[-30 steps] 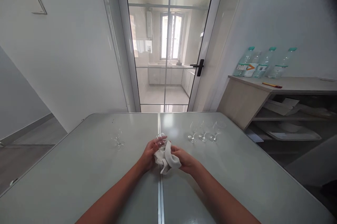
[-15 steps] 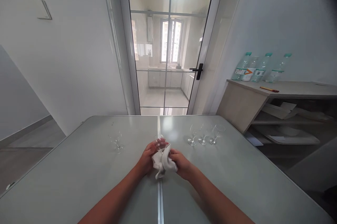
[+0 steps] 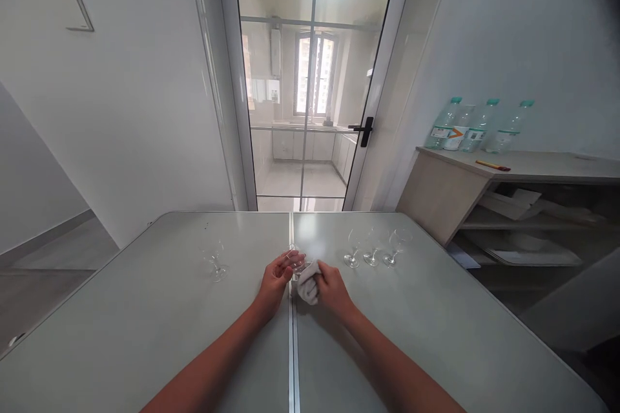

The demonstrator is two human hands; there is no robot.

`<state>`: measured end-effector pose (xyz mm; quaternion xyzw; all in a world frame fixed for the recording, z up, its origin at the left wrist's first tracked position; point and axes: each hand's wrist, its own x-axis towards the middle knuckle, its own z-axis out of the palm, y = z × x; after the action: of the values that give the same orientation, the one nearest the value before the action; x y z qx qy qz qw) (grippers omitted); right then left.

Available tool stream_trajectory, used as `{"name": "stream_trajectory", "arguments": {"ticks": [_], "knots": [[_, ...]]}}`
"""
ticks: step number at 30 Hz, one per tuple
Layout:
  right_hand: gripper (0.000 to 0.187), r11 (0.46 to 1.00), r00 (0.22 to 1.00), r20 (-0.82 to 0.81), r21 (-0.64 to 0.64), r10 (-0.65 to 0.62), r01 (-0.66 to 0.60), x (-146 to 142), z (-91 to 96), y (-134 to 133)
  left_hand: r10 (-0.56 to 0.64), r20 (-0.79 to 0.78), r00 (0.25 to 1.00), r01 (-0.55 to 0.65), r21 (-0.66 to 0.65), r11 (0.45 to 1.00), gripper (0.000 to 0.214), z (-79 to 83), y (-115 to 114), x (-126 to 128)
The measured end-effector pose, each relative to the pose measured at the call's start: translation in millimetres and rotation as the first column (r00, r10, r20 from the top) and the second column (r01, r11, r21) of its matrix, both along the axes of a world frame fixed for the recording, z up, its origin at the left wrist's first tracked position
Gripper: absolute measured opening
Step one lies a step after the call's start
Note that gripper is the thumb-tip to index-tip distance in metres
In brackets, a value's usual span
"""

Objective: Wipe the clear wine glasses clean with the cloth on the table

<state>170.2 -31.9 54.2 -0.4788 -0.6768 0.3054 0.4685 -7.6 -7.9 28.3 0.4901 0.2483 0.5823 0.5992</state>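
My left hand (image 3: 277,280) is closed around the bowl of a clear wine glass (image 3: 297,265), held over the seam in the middle of the table. Against the glass's lower part sits a crumpled white cloth (image 3: 308,285), pinched in my right hand (image 3: 333,287). The cloth hides part of the glass's stem and foot. Three more stemmed glasses stand upright in a row to the right: one wine glass (image 3: 352,259), a second wine glass (image 3: 371,258) and a third wine glass (image 3: 390,260). Off to the left stands another clear stemmed glass (image 3: 216,271).
The grey-green table (image 3: 145,335) has a metal seam (image 3: 293,361) down its middle. Behind it is a glass door (image 3: 324,174) with a black handle (image 3: 367,132). At right, a wooden shelf unit (image 3: 436,187) carries several plastic bottles (image 3: 479,128) and a brush (image 3: 493,165).
The cloth has moved from around the glass's lower part to its right side, bunched in my right hand. My left hand keeps hold of the glass and has barely shifted.
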Motion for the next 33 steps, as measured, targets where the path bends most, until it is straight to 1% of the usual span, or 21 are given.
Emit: {"name": "stream_trajectory", "arguments": {"ticks": [1,2,3,4,5,6,7,8,10,11,13,14,16,18,21,23,26,28,30,32,33], "knots": [[0.023,0.998,0.989,-0.136,-0.004,-0.063,0.063,-0.3,2.4,-1.5,0.011,0.011,1.000,-0.011,0.001,1.000,0.072,0.1,0.0,-0.3],[0.023,0.988,0.953,-0.263,-0.013,-0.149,0.151,-0.7,5.1,-3.3,0.032,0.028,0.999,-0.032,0.001,0.999,0.070,0.4,0.0,-0.4],[0.022,0.967,0.897,-0.366,-0.036,-0.247,0.252,-1.0,7.8,-5.0,0.054,0.047,0.997,-0.054,0.000,0.999,0.068,1.0,0.0,-0.4],[0.022,0.937,0.835,-0.435,-0.070,-0.336,0.341,-1.5,10.0,-6.3,0.078,0.069,0.995,-0.078,0.000,0.997,0.065,1.9,-0.1,-0.3],[0.022,0.910,0.784,-0.474,-0.111,-0.401,0.399,-2.1,11.2,-7.0,0.098,0.089,0.991,-0.099,0.001,0.995,0.063,3.0,-0.4,-0.1],[0.023,0.898,0.755,-0.495,-0.149,-0.429,0.413,-3.0,11.1,-6.8,0.108,0.102,0.989,-0.109,0.004,0.994,0.063,4.4,-0.8,0.1],[0.024,0.907,0.754,-0.509,-0.181,-0.416,0.379,-4.1,9.4,-5.7,0.106,0.105,0.989,-0.107,0.009,0.994,0.063,5.8,-1.4,0.2],[0.025,0.929,0.769,-0.522,-0.204,-0.369,0.308,-5.4,6.2,-3.7,0.097,0.102,0.990,-0.100,0.017,0.995,0.065,7.1,-2.1,0.2],[0.028,0.967,0.802,-0.552,-0.225,-0.228,0.120,-7.4,-3.5,2.4,0.079,0.089,0.993,-0.082,0.036,0.996,0.067,9.1,-3.5,0.0],[0.030,0.972,0.808,-0.564,-0.229,-0.171,0.047,-7.5,-9.1,6.0,0.066,0.080,0.995,-0.070,0.047,0.996,0.067,9.6,-4.2,0.0],[0.030,0.969,0.824,-0.555,-0.244,-0.114,-0.030,-5.0,-19.7,12.7,0.042,0.052,0.998,-0.046,0.070,0.997,0.066,10.0,-5.5,0.1],[0.029,0.965,0.841,-0.529,-0.259,-0.113,-0.033,-2.4,-23.9,15.4,0.029,0.028,0.999,-0.031,0.080,0.996,0.065,10.1,-6.3,0.5],[0.027,0.955,0.879,-0.456,-0.295,-0.140,-0.001,5.0,-29.0,18.9,0.002,-0.037,0.999,0.002,0.100,0.995,0.063,10.5,-8.5,1.9],[0.026,0.945,0.898,-0.400,-0.322,-0.184,0.050,12.7,-30.3,20.3,-0.006,-0.089,0.996,0.017,0.122,0.992,0.060,11.6,-11.1,3.7],[0.025,0.941,0.888,-0.394,-0.319,-0.236,0.109,18.2,-29.2,20.6,-0.006,-0.111,0.994,0.022,0.152,0.988,0.059,12.8,-13.3,5.3],[0.026,0.944,0.884,-0.409,-0.317,-0.227,0.095,16.7,-29.3,20.6,-0.002,-0.102,0.995,0.019,0.163,0.987,0.060,12.3,-12.9,4.9],[0.029,0.940,0.901,-0.403,-0.341,-0.162,0.016,12.8,-30.6,20.7,0.012,-0.107,0.994,0.006,0.168,0.986,0.060,9.5,-10.4,3.4],[0.026,0.937,0.916,-0.372,-0.349,-0.151,0.012,13.0,-29.8,20.4,0.015,-0.119,0.993,0.004,0.163,0.987,0.060,6.8,-8.5,2.9],[0.027,0.946,0.928,-0.321,-0.314,-0.190,0.085,15.1,-25.8,19.0,0.022,-0.114,0.993,-0.005,0.150,0.989,0.062,4.2,-6.8,3.0],[0.032,0.952,0.941,-0.232,-0.241,-0.247,0.190,16.0,-17.9,15.4,0.037,-0.096,0.995,-0.024,0.131,0.991,0.062,1.8,-4.7,3.2],[0.028,0.953,0.948,-0.175,-0.198,-0.266,0.231,15.4,-12.7,12.7,0.047,-0.082,0.996,-0.036,0.124,0.992,0.062,0.9,-3.6,3.2]]}}
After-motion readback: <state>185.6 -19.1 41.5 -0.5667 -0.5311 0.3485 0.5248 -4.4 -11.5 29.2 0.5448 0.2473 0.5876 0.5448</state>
